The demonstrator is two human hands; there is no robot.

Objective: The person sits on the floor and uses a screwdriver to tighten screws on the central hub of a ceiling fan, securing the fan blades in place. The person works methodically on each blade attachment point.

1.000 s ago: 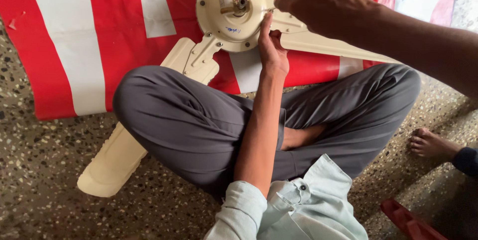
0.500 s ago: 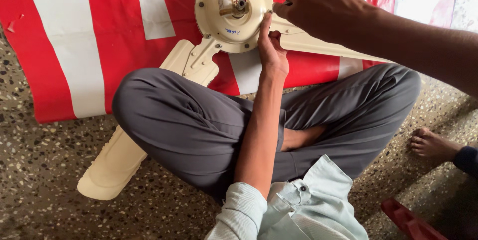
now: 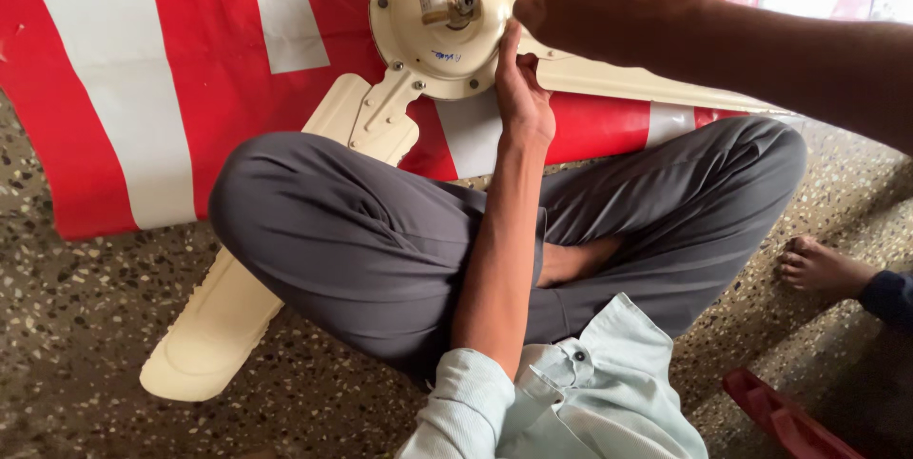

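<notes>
A cream ceiling fan lies on a red and white striped sheet (image 3: 190, 69), its round motor housing (image 3: 442, 36) facing up with a small capacitor and wires at the hub. My left hand (image 3: 523, 102) reaches over my crossed legs and pinches the root of the right-hand blade (image 3: 647, 86) at the housing rim, index finger stretched up along the rim. My right hand (image 3: 599, 2) comes in from the right as a closed fist just above that joint; what it grips is hidden inside the fingers. Another blade (image 3: 214, 326) runs under my left knee.
My grey-trousered legs (image 3: 361, 231) are crossed on a speckled stone floor (image 3: 57, 345). Another person's bare foot (image 3: 823, 267) and dark trouser cuff sit at the right edge. A red plastic object (image 3: 789, 416) lies at the bottom right.
My right fist has shifted slightly left and up over the blade joint, and a small dark tip seen between its fingers earlier is now hidden. My left hand has stayed at the rim.
</notes>
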